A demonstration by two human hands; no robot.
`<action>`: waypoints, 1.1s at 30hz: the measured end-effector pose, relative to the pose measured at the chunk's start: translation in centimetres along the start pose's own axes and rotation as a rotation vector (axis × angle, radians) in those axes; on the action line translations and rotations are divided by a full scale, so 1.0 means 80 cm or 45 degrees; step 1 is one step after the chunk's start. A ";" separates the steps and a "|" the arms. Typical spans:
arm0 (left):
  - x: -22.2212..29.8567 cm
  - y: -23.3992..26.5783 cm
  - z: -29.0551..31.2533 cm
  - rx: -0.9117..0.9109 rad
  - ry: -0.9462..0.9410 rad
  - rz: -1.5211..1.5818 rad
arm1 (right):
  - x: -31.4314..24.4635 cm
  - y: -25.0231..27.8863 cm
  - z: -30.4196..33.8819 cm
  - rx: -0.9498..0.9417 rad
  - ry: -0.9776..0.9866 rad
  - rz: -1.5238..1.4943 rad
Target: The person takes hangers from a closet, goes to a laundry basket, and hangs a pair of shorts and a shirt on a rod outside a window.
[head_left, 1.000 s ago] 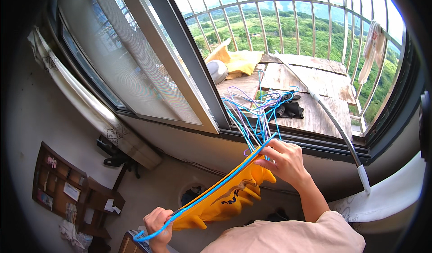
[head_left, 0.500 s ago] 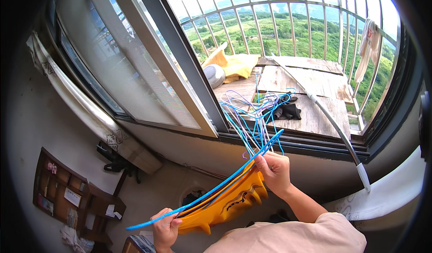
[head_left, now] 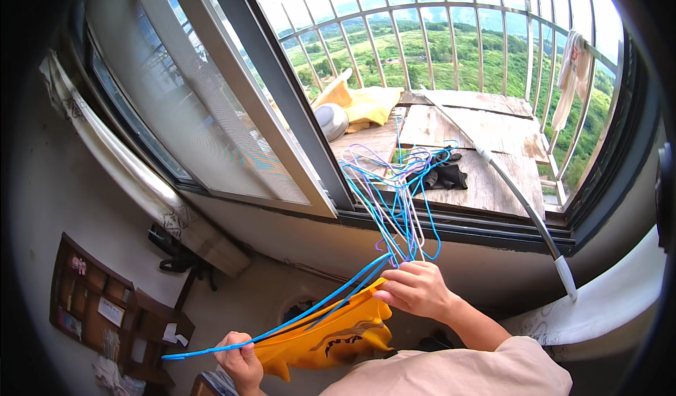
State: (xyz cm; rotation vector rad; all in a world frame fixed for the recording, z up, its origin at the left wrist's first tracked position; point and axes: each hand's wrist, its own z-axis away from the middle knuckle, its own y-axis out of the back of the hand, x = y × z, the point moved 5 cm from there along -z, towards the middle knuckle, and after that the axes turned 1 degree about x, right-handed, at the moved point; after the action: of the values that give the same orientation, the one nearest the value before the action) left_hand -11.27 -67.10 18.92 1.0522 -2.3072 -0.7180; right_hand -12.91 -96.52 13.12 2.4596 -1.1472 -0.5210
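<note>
A blue clothes hanger (head_left: 320, 303) slants across the lower middle, its left end jutting out past my left hand (head_left: 239, 361). My left hand is closed around the hanger and the near-left edge of a yellow-orange garment (head_left: 327, 339) with a dark print. The cloth hangs below the hanger, partly around it. My right hand (head_left: 421, 290) pinches the garment's upper right edge, and the hanger's right end lies just left of these fingers. Beyond them, several blue, purple and white hangers (head_left: 401, 199) lie bunched over the window sill.
The open sliding window (head_left: 274, 114) has a dark frame. Outside, wooden boards (head_left: 458, 125) carry a yellow cloth (head_left: 370, 106), a metal basin (head_left: 331, 120) and black cloth (head_left: 447, 176). A metal pole (head_left: 517, 192) leans across the sill at right. Railings stand behind; a wooden shelf (head_left: 91, 283) is lower left.
The hanger has shifted left and down, its right end now beside my right hand instead of above it. My right hand has lowered slightly; my left hand has moved left and down.
</note>
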 end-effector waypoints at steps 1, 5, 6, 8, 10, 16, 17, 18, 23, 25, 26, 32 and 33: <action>-0.002 0.004 0.000 -0.015 -0.010 0.032 | 0.006 0.006 0.003 -0.023 -0.022 0.070; 0.005 -0.003 0.000 -0.250 -0.167 0.149 | 0.019 0.019 0.001 -0.001 -0.108 0.258; 0.005 -0.003 0.000 -0.259 -0.165 0.183 | 0.021 0.021 -0.002 0.036 -0.124 0.280; 0.005 -0.004 0.002 -0.276 -0.158 0.250 | 0.024 0.027 -0.008 0.085 -0.125 0.337; 0.011 -0.003 0.002 -0.372 -0.097 0.219 | 0.026 0.037 -0.016 0.105 -0.124 0.369; 0.006 -0.008 0.004 -0.389 -0.144 -0.141 | -0.012 0.045 -0.030 0.051 0.172 0.092; 0.001 -0.013 0.007 -0.383 -0.185 -0.222 | -0.028 0.041 -0.031 0.008 0.207 -0.034; 0.001 -0.015 0.008 -0.322 -0.212 -0.253 | -0.045 0.039 -0.033 -0.035 0.237 -0.145; 0.014 -0.021 0.007 -0.072 -0.142 -0.155 | -0.062 0.007 -0.040 -0.294 0.141 -0.469; 0.011 -0.015 0.007 -0.024 -0.030 -0.038 | -0.049 -0.002 -0.040 -0.374 0.043 -0.272; 0.009 -0.009 0.009 0.040 -0.006 -0.052 | -0.046 -0.007 -0.040 -0.317 0.071 -0.161; 0.013 -0.011 0.012 -0.067 -0.009 0.123 | -0.051 -0.034 -0.007 -0.393 0.260 -0.009; 0.010 -0.016 0.017 -0.087 -0.031 0.127 | -0.057 -0.037 -0.005 -0.368 0.297 -0.013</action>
State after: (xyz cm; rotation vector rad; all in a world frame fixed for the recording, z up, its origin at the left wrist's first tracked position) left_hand -11.90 -68.09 17.22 0.8958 -2.3207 -0.7678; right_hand -13.54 -91.12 12.83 2.2096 -0.8982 -0.3618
